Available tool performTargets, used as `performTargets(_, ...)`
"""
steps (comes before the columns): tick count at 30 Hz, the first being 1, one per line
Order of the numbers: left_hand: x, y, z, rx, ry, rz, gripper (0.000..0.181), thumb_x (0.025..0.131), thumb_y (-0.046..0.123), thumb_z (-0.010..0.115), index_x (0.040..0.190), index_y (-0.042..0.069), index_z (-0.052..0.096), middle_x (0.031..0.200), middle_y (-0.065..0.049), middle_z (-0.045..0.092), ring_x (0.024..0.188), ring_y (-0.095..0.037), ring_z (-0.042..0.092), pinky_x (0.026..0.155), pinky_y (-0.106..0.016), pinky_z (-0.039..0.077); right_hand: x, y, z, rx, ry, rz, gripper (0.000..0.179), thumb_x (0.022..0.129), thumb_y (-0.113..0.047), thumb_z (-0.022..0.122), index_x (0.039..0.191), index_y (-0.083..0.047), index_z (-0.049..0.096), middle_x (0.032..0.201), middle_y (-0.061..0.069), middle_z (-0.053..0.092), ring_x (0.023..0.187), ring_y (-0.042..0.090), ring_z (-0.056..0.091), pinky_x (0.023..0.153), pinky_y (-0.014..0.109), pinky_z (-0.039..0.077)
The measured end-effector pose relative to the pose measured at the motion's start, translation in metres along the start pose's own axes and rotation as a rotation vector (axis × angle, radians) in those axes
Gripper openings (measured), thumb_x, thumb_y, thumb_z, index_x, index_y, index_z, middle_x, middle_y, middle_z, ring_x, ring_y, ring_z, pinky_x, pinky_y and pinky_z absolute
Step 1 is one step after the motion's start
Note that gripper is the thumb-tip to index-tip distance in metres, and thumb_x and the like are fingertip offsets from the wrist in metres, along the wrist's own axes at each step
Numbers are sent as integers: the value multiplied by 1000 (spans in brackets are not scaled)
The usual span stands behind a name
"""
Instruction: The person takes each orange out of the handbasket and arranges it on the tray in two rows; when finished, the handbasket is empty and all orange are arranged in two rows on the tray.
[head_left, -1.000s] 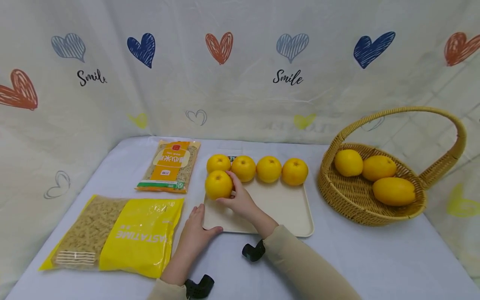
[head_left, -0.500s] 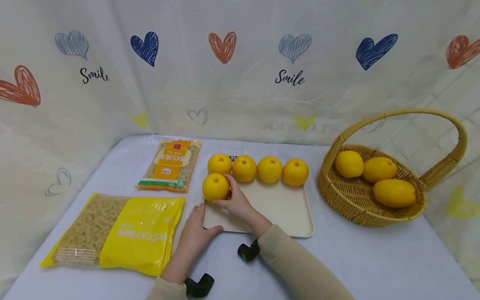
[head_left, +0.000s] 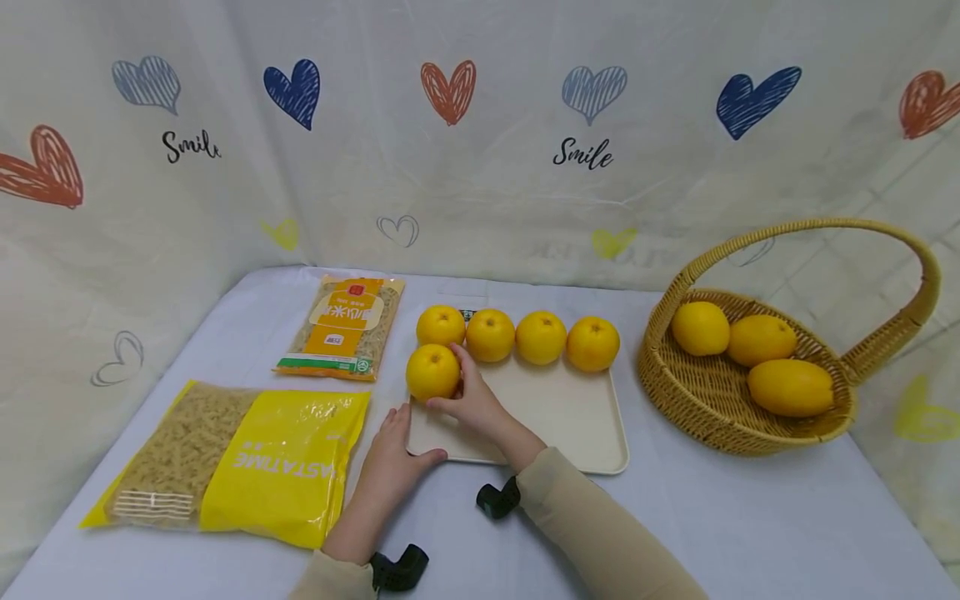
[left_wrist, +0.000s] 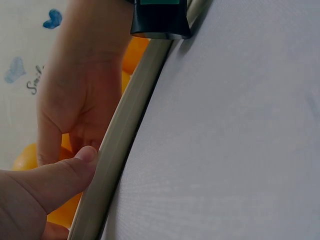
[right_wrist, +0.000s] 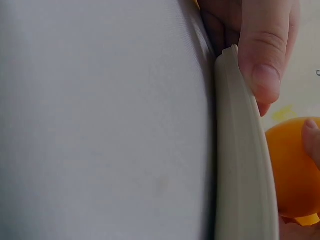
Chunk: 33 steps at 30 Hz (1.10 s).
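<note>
My right hand (head_left: 474,402) holds an orange (head_left: 432,372) by its right side, over the left part of a cream tray (head_left: 555,417). The fingertips behind the fruit are partly hidden. Just behind it, a row of several oranges (head_left: 540,337) runs along the tray's back edge. My left hand (head_left: 395,458) rests at the tray's near left corner, fingers lying along the left side and thumb touching the front rim. In the left wrist view that thumb (left_wrist: 67,177) lies against the rim. The right wrist view shows the held orange (right_wrist: 295,170) beyond the tray's edge.
A wicker basket (head_left: 697,417) with a tall handle stands on the right, holding three yellow fruits (head_left: 791,387). Left of the tray lie a yellow pasta bag (head_left: 285,467) and, farther back, a smaller orange grain packet (head_left: 343,329). A printed curtain (head_left: 495,192) hangs behind the table.
The right hand has shifted the orange slightly left and nearer over the tray, then kept it almost still. The left hand stays at the tray corner. The head view tilts slightly.
</note>
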<state>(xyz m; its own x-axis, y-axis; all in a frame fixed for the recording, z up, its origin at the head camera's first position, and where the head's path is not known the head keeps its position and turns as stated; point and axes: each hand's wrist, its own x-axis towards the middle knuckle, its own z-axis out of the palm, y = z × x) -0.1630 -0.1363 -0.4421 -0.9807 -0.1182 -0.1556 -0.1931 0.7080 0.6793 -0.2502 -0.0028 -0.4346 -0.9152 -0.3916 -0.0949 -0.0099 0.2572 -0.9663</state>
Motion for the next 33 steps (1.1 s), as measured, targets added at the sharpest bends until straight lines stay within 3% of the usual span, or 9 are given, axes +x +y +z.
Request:
performTargets(5,1,-2,0,0,6,17,92,72,37,74,141,0,27,146,-17,31,137,-33,21,108,-52,24,-1,-2,-2,-55,-16,-18,93,77,-12,72,146,-20,11,152,5,15,134,24,29,109,41,29)
performTargets(13,2,-4,2,3,10,15,92,71,38,74,142,1,27,146,-16,31,138,-32,21,109,-52,24,-2,-3,-1,-129,6,-77,84,77,-16,72,144,-21,21,147,3,26,126,21,38,107,38,34)
performTargets(24,2,-1,1,6,7,13,92,72,37,74,142,1,26,146,-16,30,138,-32,21,109,-51,24,0,-1,-1,-151,31,-78,87,76,-16,72,145,-22,18,149,5,20,132,22,31,110,39,29)
performTargets(33,2,-3,2,9,4,20,92,72,37,74,141,0,27,146,-17,30,138,-32,21,108,-52,25,-4,-3,0,-229,26,-82,90,76,-23,73,146,-22,15,151,5,18,136,22,24,113,43,19)
